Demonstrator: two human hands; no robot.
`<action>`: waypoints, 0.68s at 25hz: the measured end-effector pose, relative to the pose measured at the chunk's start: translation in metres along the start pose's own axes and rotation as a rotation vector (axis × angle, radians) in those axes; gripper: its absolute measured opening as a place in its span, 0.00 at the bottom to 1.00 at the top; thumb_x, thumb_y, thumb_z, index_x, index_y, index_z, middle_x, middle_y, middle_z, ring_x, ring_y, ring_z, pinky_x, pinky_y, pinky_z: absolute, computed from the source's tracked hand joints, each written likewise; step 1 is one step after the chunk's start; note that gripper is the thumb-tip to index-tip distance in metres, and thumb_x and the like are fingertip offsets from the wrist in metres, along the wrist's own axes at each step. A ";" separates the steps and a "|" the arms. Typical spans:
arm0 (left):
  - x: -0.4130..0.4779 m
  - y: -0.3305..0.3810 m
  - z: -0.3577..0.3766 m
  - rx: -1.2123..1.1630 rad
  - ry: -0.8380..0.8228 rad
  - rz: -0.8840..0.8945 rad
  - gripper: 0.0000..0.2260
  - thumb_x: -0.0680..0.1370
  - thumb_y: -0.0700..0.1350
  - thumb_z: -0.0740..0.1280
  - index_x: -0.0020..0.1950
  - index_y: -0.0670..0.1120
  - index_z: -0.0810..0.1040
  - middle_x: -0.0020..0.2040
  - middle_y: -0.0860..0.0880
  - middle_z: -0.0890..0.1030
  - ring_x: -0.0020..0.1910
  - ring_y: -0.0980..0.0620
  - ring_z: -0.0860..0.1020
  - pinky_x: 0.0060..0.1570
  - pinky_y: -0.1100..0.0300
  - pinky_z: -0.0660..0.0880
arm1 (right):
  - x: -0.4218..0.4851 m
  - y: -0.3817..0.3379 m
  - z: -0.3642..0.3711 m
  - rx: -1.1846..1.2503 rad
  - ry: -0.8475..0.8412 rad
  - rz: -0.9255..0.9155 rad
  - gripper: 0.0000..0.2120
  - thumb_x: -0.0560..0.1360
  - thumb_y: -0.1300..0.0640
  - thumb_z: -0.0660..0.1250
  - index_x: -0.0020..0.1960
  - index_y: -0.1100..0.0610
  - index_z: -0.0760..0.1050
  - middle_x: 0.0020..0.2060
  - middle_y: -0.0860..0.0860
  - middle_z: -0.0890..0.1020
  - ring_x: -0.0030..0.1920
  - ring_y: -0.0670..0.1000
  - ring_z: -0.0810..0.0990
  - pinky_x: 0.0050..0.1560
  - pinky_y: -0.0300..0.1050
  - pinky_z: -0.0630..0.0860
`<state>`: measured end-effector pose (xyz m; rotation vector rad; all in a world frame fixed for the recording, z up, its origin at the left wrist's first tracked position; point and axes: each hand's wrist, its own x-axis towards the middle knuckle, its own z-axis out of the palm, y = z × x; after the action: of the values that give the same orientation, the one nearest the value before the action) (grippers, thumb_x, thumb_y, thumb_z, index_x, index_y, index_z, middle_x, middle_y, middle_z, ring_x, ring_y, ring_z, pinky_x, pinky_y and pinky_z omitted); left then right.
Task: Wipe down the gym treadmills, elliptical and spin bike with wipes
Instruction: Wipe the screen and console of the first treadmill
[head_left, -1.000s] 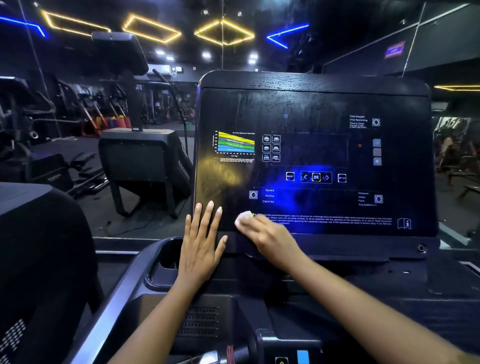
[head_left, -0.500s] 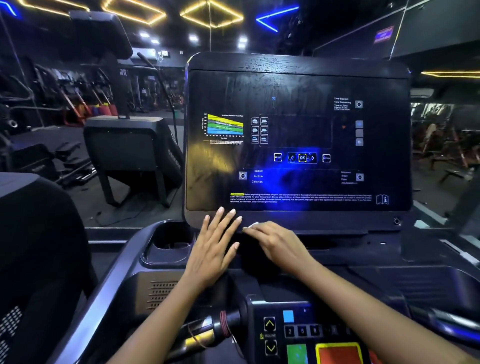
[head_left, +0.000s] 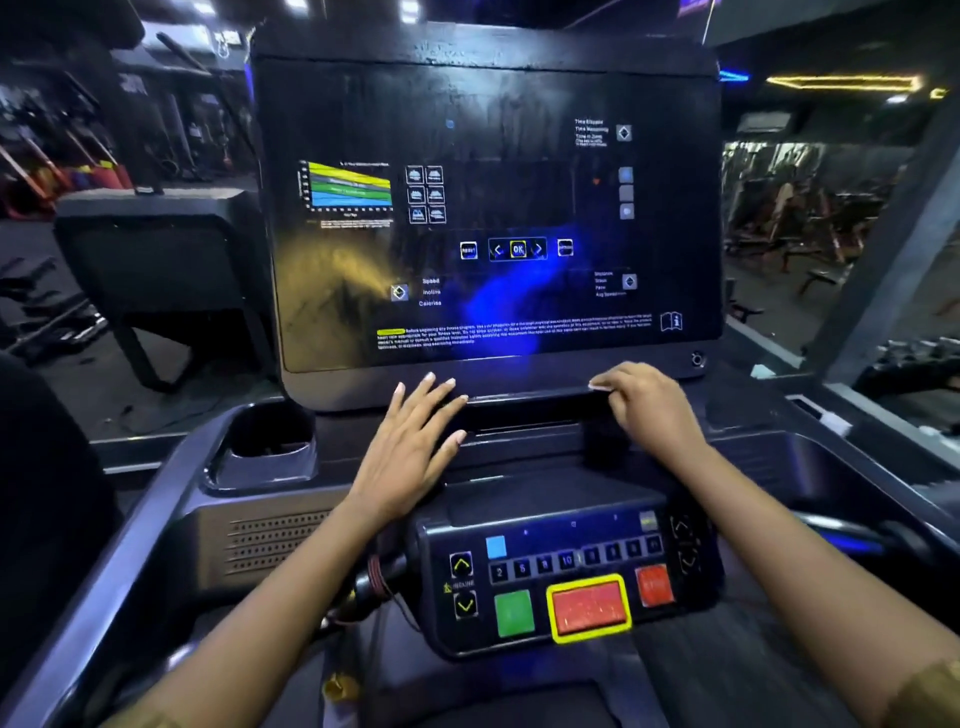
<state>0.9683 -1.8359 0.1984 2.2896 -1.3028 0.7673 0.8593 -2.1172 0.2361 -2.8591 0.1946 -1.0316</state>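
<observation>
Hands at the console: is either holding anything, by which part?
Right hand grips a wipe under curled fingertips; only a white sliver shows. Left hand holds nothing.

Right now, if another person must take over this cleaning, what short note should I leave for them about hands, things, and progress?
Left hand: open, flat on the ledge under the treadmill screen.
Right hand: fingers curled on the same ledge, further right; wipe not clearly visible, probably under them.
Done: treadmill screen looks streaked, likely wiped already.
Left: rest of the ledge, button panel, cup holder.
</observation>
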 end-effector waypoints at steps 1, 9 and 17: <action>-0.002 0.002 -0.002 -0.026 -0.006 -0.005 0.29 0.82 0.60 0.44 0.68 0.44 0.73 0.70 0.45 0.71 0.73 0.49 0.59 0.73 0.55 0.44 | -0.001 0.001 -0.001 0.017 0.012 0.043 0.14 0.66 0.71 0.67 0.47 0.59 0.82 0.42 0.54 0.83 0.43 0.58 0.81 0.45 0.46 0.76; -0.065 0.061 -0.065 -0.335 -0.312 -0.124 0.35 0.71 0.74 0.51 0.74 0.59 0.53 0.74 0.60 0.57 0.74 0.64 0.49 0.72 0.64 0.39 | -0.048 -0.103 -0.033 0.620 0.128 0.122 0.18 0.68 0.73 0.62 0.51 0.59 0.82 0.47 0.48 0.83 0.48 0.40 0.78 0.50 0.23 0.69; -0.142 0.068 -0.074 0.042 -0.349 -0.310 0.49 0.63 0.80 0.52 0.77 0.53 0.51 0.75 0.51 0.60 0.74 0.50 0.57 0.69 0.40 0.50 | -0.130 -0.180 -0.014 0.430 0.014 -0.398 0.18 0.69 0.64 0.56 0.54 0.64 0.80 0.53 0.57 0.82 0.54 0.55 0.80 0.56 0.44 0.75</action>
<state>0.8304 -1.7333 0.1700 2.6592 -1.0286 0.3020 0.7668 -1.9208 0.1888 -2.5402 -0.5492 -0.9997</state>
